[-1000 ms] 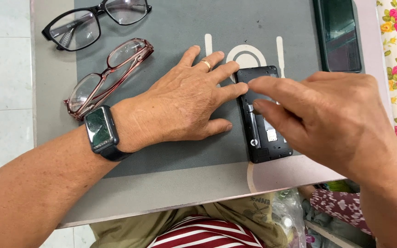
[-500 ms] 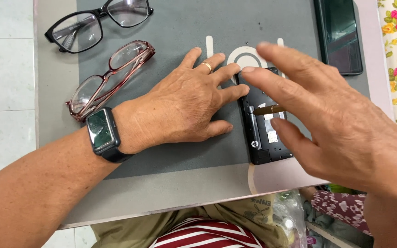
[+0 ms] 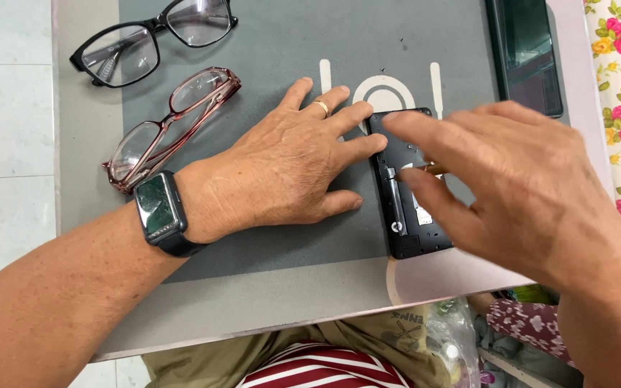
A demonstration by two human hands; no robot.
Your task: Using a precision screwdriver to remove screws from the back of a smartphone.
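The left hand [image 3: 289, 169] lies flat and spread on the grey mat [image 3: 267, 43], fingertips bracing the opened black phone [image 3: 407, 187] near the worktop's right edge. The right hand [image 3: 512, 187] hovers over it, fingers spread, holding nothing I can make out. Steady pressure should keep the phone from sliding. Count: 1 phone, 2 glasses [image 3: 152, 36], 1 dark tablet [image 3: 530, 50].

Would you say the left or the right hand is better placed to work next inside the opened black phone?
Right, probably. The right hand hovers spread over the opened black phone, while the left hand lies flat on the grey mat, fingertips against the phone's left edge, steadying it.
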